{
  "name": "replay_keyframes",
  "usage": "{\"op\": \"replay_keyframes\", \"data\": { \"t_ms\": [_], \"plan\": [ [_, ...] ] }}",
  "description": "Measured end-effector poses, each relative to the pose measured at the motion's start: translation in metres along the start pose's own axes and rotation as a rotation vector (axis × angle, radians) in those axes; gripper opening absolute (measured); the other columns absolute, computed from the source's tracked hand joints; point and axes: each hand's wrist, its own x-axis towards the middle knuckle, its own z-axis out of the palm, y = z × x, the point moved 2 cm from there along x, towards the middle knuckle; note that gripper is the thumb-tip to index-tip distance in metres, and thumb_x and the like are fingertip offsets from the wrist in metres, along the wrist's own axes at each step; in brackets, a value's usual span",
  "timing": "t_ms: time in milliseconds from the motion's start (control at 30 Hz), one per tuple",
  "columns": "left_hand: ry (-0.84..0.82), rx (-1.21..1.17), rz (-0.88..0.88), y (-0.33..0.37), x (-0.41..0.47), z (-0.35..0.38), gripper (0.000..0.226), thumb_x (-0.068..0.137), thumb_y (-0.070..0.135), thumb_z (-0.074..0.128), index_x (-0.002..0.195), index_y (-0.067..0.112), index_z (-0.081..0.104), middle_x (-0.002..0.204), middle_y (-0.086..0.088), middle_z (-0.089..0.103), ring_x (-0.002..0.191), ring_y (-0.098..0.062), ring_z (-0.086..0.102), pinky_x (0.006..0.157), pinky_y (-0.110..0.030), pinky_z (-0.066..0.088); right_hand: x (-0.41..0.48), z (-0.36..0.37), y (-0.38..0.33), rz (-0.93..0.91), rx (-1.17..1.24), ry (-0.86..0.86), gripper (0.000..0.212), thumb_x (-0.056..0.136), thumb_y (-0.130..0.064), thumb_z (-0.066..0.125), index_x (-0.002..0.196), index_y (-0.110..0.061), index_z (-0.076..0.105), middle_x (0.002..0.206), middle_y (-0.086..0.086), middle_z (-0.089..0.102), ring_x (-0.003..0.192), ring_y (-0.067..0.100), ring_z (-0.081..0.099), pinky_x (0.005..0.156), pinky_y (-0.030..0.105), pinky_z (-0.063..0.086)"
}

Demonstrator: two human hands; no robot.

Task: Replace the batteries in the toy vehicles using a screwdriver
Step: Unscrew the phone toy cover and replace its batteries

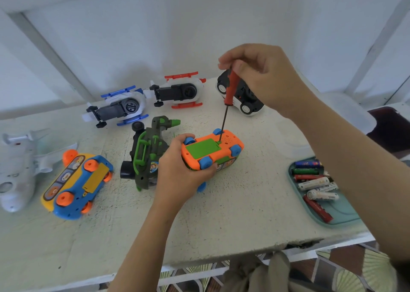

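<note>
The left hand (179, 172) grips the orange toy car (224, 156) from its left end, thumb over the upturned underside and fingers curled round the near side. The left forearm enters from the bottom edge and runs upward to the car. The car lies wheels-up on the white table (221, 225), near its centre, with the green battery cover (203, 150) facing up. The right hand (261, 79) is raised above the car; its thumb and curled fingers pinch the top of the red handle of the screwdriver (230, 87). The right forearm enters from the right edge and slopes up and to the left. The screwdriver stands almost upright, leaning slightly, with its tip set at the far right edge of the battery cover. A teal tray (346, 209) at the right of the table holds loose batteries (314, 182). To the left of the car lie a dark green toy (146, 154) and a blue and yellow toy bus (77, 185), both wheels-up. Two toy helicopters (119, 107) and a black and white car (241, 96) lie farther back.
</note>
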Motion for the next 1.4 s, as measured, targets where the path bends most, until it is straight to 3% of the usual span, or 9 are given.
{"op": "replay_keyframes", "data": {
  "t_ms": [200,367,500,600,767,1000,1167,1300,1400],
  "plan": [
    [0.001,0.003,0.003,-0.001,0.000,0.000,0.063,0.066,0.011,0.086,0.113,0.025,0.048,0.096,0.018,0.055,0.083,0.013,0.057,0.066,-0.010,0.051,-0.003,0.003,-0.003,-0.058,-0.021,0.089,0.015,0.091,-0.031,0.063,0.097,-0.021,0.074,0.087,-0.017,0.067,0.095,0.007,0.062,0.092,0.025,0.046],
    [0.015,0.017,0.017,-0.001,0.000,0.000,0.062,0.065,0.011,0.087,0.112,0.025,0.049,0.095,0.019,0.055,0.084,0.015,0.055,0.067,-0.009,0.050,-0.002,0.002,-0.001,-0.006,0.034,0.068,0.016,0.092,-0.015,0.061,0.105,-0.017,0.071,0.092,-0.008,0.071,0.091,0.005,0.066,0.085,0.013,0.048],
    [0.013,0.014,0.016,-0.001,0.000,0.001,0.063,0.066,0.009,0.086,0.113,0.025,0.049,0.095,0.019,0.055,0.083,0.014,0.056,0.067,-0.010,0.051,-0.002,0.001,-0.001,0.029,0.030,-0.022,0.024,0.097,-0.004,0.047,0.109,-0.014,0.065,0.099,0.003,0.071,0.095,0.015,0.068,0.087,0.021,0.052],
    [0.012,0.014,0.016,0.001,0.001,0.001,0.063,0.065,0.009,0.086,0.115,0.023,0.049,0.096,0.018,0.054,0.084,0.016,0.055,0.066,-0.008,0.049,-0.003,0.002,-0.001,0.017,-0.026,-0.015,0.022,0.096,-0.009,0.049,0.106,-0.015,0.068,0.092,0.005,0.072,0.088,0.019,0.066,0.081,0.018,0.049],
    [0.017,0.017,0.016,0.002,0.000,0.001,0.062,0.065,0.008,0.086,0.112,0.023,0.048,0.094,0.019,0.054,0.081,0.018,0.054,0.065,-0.007,0.048,-0.002,0.005,-0.001,-0.040,-0.017,0.049,0.015,0.091,-0.016,0.063,0.103,-0.017,0.071,0.081,-0.009,0.065,0.077,-0.010,0.060,0.076,0.004,0.043],
    [0.004,0.034,0.022,0.003,0.000,0.000,0.062,0.067,0.009,0.085,0.115,0.021,0.049,0.095,0.018,0.053,0.081,0.019,0.053,0.062,-0.004,0.046,0.006,0.013,0.005,0.058,0.033,-0.034,0.013,0.096,-0.011,0.052,0.108,-0.016,0.054,0.104,0.009,0.067,0.088,0.012,0.067,0.075,0.012,0.051],
    [0.002,0.049,0.020,0.004,0.001,0.000,0.062,0.067,0.009,0.085,0.115,0.021,0.049,0.095,0.017,0.053,0.080,0.019,0.054,0.062,-0.004,0.046,0.010,0.014,0.012,0.082,-0.019,-0.014,0.019,0.096,-0.006,0.044,0.104,-0.008,0.061,0.087,0.003,0.061,0.066,0.001,0.060,0.069,0.015,0.050],
    [0.003,0.046,0.014,0.003,0.001,0.000,0.062,0.066,0.009,0.086,0.114,0.022,0.048,0.095,0.018,0.053,0.080,0.019,0.054,0.063,-0.005,0.046,0.008,0.012,0.015,0.023,-0.034,0.068,0.019,0.095,-0.026,0.056,0.096,-0.011,0.066,0.083,-0.003,0.065,0.070,-0.001,0.062,0.072,0.007,0.046],
    [0.007,0.050,0.003,0.003,0.002,0.000,0.062,0.065,0.011,0.087,0.113,0.022,0.049,0.095,0.018,0.054,0.082,0.018,0.054,0.064,-0.005,0.047,0.005,0.005,0.013,-0.008,0.007,0.123,0.013,0.092,-0.024,0.062,0.087,-0.015,0.069,0.078,0.002,0.070,0.071,0.007,0.064,0.071,0.009,0.047]
  ]
}}
